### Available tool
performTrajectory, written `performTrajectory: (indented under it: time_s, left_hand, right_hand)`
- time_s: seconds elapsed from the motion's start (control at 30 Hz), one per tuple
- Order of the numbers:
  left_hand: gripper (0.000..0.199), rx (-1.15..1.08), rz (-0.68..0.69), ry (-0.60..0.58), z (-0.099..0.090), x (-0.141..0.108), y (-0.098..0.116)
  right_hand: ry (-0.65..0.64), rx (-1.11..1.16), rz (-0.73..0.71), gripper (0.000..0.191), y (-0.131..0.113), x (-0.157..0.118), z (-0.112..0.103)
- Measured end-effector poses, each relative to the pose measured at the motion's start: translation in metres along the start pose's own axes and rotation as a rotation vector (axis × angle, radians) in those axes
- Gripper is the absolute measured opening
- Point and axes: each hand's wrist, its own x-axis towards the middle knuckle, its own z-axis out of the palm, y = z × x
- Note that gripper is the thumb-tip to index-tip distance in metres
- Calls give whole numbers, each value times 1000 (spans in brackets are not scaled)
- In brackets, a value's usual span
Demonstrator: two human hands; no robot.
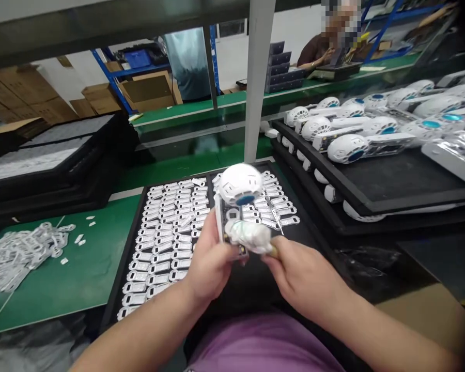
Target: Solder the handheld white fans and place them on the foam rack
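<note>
My left hand is closed around the handle of a white round-headed device, held tilted above a black tray. The handle's open face shows electronic parts, and a blue patch marks the underside of the vented head. In my right hand is a short stick with a white wrapped head, slightly blurred. That head lies over the handle, touching or just above it; I cannot tell which. Under both hands, rows of small white plastic frames fill much of the tray. Thin metal tweezers rest among them.
Loose white frames are heaped on the green bench at left, with black trays stacked behind. At right, stacked trays carry more round-headed devices. A grey post stands ahead. Across the bench sits another person.
</note>
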Motion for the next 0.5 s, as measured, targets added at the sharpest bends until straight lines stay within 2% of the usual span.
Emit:
performTrajectory:
  time_s: [0.07,0.2,0.27,0.33,0.43,0.5]
  left_hand:
    - [55,9,-10,-4,0,-2,-1]
    - [44,48,26,4,3,-7,4]
    - [43,62,17,-11,6,-8,7]
    - [45,76,-10,-14,8,-7,6]
    - [42,100,-46,-46,8,-9,-2]
    - [39,111,-84,-98,7,-13,-9]
  right_hand:
    - [-28,4,14,27,4,1,-1]
    - [190,55,79,22,16,-1,-9]
    - [244,53,99,22,20,-2,-14]
    - [272,13,69,19,20,1,-18]
    - [267,-64,-51,13,18,14,-19]
    - [228,-139,-22,12,18,28,-20]
